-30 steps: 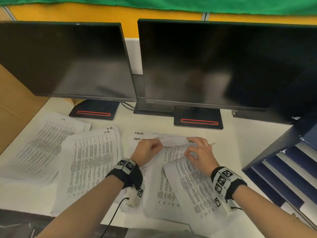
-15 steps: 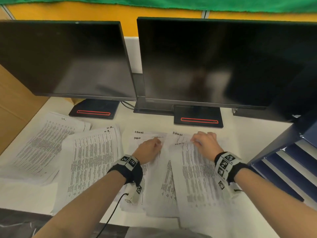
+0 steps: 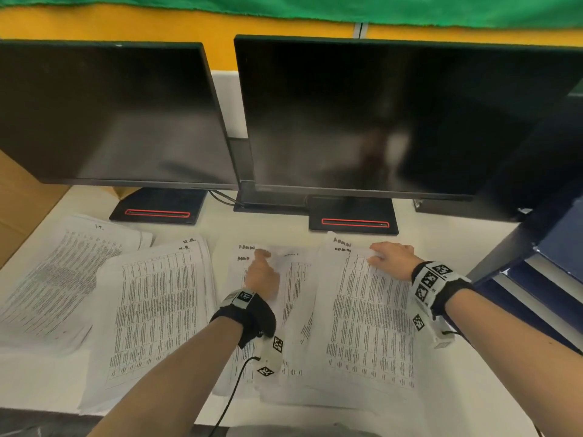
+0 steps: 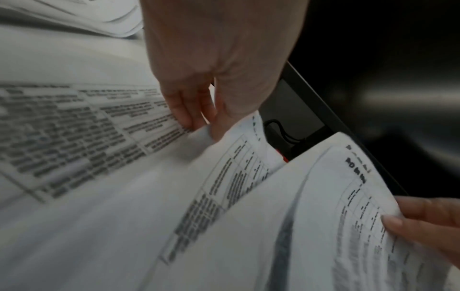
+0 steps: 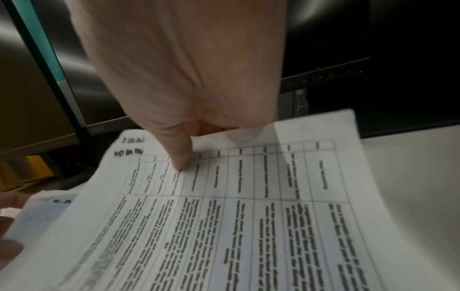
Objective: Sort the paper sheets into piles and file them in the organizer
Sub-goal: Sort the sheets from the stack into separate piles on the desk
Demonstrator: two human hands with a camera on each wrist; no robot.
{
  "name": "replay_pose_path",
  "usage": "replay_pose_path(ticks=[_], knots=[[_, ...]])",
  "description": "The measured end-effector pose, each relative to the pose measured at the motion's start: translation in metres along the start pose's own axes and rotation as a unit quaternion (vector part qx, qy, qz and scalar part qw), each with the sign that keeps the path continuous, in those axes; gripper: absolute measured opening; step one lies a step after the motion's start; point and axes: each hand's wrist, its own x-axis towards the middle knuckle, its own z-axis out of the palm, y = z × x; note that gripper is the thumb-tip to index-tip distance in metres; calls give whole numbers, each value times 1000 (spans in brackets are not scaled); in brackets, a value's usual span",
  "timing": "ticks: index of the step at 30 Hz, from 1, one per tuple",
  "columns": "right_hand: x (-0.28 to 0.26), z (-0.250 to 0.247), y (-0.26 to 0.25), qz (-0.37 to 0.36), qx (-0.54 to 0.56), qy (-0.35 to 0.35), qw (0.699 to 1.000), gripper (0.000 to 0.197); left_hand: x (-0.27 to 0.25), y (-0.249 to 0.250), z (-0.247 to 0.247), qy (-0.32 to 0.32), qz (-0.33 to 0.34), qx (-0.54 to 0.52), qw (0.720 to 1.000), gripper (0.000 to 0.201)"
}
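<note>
Your right hand (image 3: 391,258) pinches sheet (image 3: 372,316) top edge near organizer (image 3: 536,279); left hand (image 3: 262,272) fingers curled onto middle pile (image 3: 293,279); bare bench (image 3: 441,244) behind.

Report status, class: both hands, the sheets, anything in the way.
Left hand pinches a sheet in the middle pile. Right hand pinches the top sheets at the far edge, beside the organizer. Nothing in the way.
</note>
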Motion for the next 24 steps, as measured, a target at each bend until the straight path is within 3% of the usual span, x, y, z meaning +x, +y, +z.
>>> replay_pose_path(ticks=[4,6,10,13,24], knots=[[4,-2,7,-15,11,-14,1000,24,-4,-8,-24,-3,79,14,997,27],[8,-4,9,-18,-2,-27,999,21,1,-19,-39,2,92,15,996,31],[14,-5,6,0,-132,-77,988,33,19,-41,-60,8,79,69,994,47],[19,-1,2,-11,-197,-82,977,34,25,-46,-66,4,75,90,993,47],[28,15,12,43,-198,-16,979,27,22,-51,-71,-3,58,117,991,39]])
